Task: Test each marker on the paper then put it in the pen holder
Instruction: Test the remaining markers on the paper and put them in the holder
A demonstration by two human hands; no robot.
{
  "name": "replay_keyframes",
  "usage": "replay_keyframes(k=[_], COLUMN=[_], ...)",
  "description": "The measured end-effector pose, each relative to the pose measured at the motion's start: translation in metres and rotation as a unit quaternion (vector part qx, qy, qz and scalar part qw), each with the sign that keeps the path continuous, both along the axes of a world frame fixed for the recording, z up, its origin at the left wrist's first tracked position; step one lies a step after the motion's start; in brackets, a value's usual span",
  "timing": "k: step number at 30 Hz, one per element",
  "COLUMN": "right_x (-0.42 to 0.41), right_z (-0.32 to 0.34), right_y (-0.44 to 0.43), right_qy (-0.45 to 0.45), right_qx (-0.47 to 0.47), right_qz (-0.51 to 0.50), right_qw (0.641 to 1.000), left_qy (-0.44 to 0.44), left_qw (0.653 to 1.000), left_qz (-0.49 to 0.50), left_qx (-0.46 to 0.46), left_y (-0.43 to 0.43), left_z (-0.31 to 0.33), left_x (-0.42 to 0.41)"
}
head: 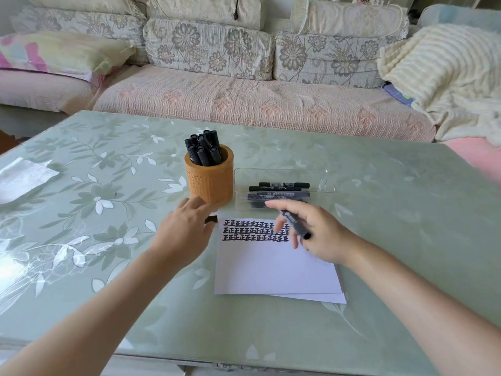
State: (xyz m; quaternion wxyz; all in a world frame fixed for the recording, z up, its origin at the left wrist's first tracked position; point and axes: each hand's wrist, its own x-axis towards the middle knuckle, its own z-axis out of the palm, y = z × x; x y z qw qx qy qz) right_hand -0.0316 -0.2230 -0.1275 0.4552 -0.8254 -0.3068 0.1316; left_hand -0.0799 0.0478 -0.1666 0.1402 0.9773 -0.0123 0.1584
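Gripping a marker (294, 225) in the curled right hand (317, 234) over the paper (271, 267); pinching a black cap (212, 219) in the left hand (184, 229), just beside the holder (210, 180).

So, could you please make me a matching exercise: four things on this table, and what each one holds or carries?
Column one:
1 pen holder
2 clear tray
3 paper
4 right hand

Column two:
a flat markers
b black marks, in rows
c gripped marker
d upright markers

Pairs: 1-d, 2-a, 3-b, 4-c.
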Motion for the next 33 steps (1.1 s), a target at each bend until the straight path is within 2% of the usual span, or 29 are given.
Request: replay_keyframes(k=[5, 10, 14, 17, 21, 33], right_x=[0.001, 0.002, 0.007, 0.005, 0.004, 0.000], right_z=[0.005, 0.005, 0.001, 0.001, 0.003, 0.004], right_y=[0.016, 0.020, 0.019, 0.020, 0.021, 0.025], right_qy=[0.057, -0.017, -0.081, -0.105, -0.126, -0.147], right_qx=[0.014, -0.034, -0.063, -0.070, -0.074, -0.090], right_qz=[0.008, -0.011, -0.064, -0.091, -0.098, -0.078], right_qw=[0.998, 0.999, 0.993, 0.988, 0.984, 0.982], left_qy=[0.033, -0.030, -0.084, -0.093, -0.101, -0.084], left_qw=[0.999, 0.997, 0.991, 0.988, 0.986, 0.982], left_qz=[0.016, 0.007, -0.026, -0.068, -0.078, -0.138], left_qx=[-0.005, -0.073, -0.102, -0.108, -0.112, -0.101], left_y=[0.008, 0.006, -0.001, -0.005, -0.008, -0.013], left_z=[-0.006, 0.006, 0.020, 0.023, 0.027, 0.026], left_x=[0.004, 0.003, -0.001, -0.004, -0.006, -0.007])
